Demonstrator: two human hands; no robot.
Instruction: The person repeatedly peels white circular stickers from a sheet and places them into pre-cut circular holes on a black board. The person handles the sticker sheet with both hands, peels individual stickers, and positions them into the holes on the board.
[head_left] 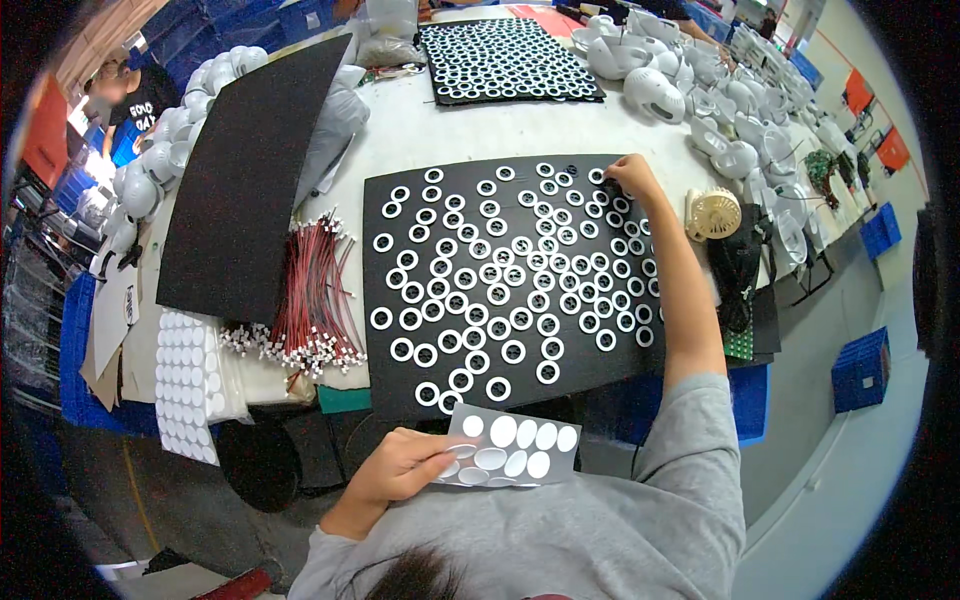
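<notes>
My left hand point(398, 468) pinches the left end of a pale backing sheet point(566, 462) that carries rows of white round stickers. The sheet is close to my body, just off the near edge of a black foam board point(615, 375). Many white rings with black centres point(548, 372) lie scattered on that board. Reaching to its far right corner, my right hand point(632, 178) has its fingers pinched together beside a ring. Something dark shows under the fingertips; whether they hold it is hard to make out.
Left of the board lie bundled red and black wires point(318, 290), a black panel point(250, 180) and sticker sheets point(185, 385). Another ring-covered board point(510, 60) sits farther back. White domed housings point(655, 95) crowd the right, near a cream-coloured fan point(713, 215). A person point(140, 100) is at far left.
</notes>
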